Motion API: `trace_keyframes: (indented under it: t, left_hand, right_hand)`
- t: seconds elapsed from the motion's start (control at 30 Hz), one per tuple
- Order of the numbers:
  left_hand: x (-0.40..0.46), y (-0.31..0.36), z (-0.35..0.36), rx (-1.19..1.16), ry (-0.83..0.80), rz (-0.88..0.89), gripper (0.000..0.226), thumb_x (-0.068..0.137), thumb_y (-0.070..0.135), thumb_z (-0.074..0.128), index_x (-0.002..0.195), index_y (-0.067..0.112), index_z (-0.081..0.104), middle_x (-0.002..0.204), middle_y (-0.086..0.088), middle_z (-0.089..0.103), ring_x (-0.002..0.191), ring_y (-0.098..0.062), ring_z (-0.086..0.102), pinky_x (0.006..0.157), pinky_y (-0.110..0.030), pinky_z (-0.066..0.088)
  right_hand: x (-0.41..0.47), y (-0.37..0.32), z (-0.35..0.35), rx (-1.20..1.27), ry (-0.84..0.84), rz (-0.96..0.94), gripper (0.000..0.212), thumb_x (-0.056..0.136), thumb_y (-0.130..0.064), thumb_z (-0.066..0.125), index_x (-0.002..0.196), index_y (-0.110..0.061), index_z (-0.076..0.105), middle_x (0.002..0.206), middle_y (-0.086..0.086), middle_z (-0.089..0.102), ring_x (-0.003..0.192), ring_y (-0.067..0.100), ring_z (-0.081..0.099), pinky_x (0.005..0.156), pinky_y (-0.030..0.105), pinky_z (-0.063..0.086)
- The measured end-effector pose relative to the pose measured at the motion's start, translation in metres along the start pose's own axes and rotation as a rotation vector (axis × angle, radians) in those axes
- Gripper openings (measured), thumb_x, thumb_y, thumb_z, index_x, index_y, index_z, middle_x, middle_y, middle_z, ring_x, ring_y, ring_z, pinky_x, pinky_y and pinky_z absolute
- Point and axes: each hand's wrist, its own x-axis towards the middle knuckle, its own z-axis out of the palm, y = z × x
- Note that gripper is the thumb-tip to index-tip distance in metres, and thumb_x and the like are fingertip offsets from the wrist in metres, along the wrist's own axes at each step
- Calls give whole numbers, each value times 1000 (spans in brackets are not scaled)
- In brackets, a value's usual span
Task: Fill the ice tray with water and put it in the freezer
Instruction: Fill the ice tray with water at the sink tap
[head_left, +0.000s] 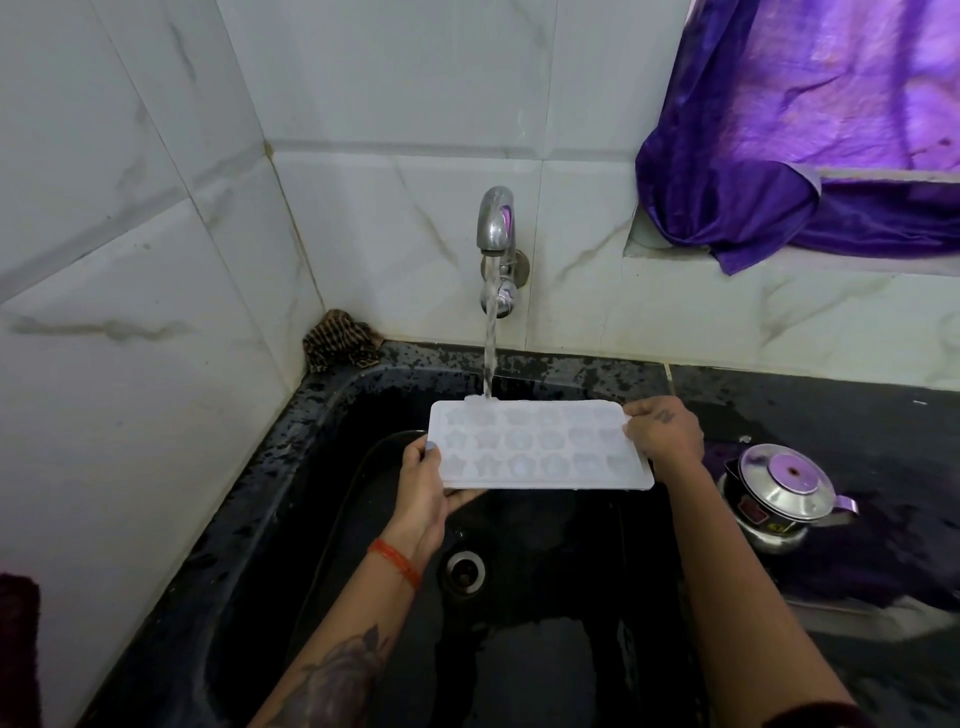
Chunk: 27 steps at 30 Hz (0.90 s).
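White translucent ice tray with star and flower-shaped moulds, held level over black sink, left hand and right hand gripping its short ends, tap stream hitting far edge

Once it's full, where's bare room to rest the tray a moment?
Dark counter between faucet and kettle looks bare, though wet. Sink floor around the drain is open. Crowded: kettle at right, rag in the left corner.
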Motion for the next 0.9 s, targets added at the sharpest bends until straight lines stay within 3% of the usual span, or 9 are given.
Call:
trace_keyframes:
  t: [0.13, 0.27, 0.53, 0.9]
  left_hand:
    - [1, -4, 8, -2, -20, -11, 22, 104, 20, 32, 123, 12, 40, 104, -3, 58, 90, -22, 60, 72, -46, 51]
    - [4, -6, 9, 13, -27, -7, 24, 104, 20, 32, 126, 13, 40, 114, -5, 56, 94, -23, 60, 68, -42, 53]
    - [7, -4, 3, -18, -7, 35, 22, 103, 20, 34, 123, 19, 42, 106, 0, 58, 93, -21, 60, 65, -39, 53]
    - [10, 0, -19, -68, 79, 104, 22, 103, 20, 35, 123, 19, 44, 106, 0, 59, 89, -15, 60, 68, -39, 52]
  right_hand:
    - [3, 6, -6, -15, 4, 13, 28, 88, -12, 56, 111, -21, 70, 116, 12, 66, 105, 32, 60, 84, 32, 47]
    - [3, 9, -7, -12, 10, 19, 26, 89, -12, 57, 111, -19, 69, 116, 14, 65, 104, 33, 60, 82, 33, 47]
    - [0, 3, 1, -17, 24, -4, 34, 87, -8, 54, 115, -21, 68, 118, 10, 66, 104, 31, 61, 85, 32, 49]
    - [-7, -19, 21, -17, -8, -74, 35, 87, -6, 56, 118, -20, 66, 118, 9, 65, 103, 28, 61, 75, 24, 43]
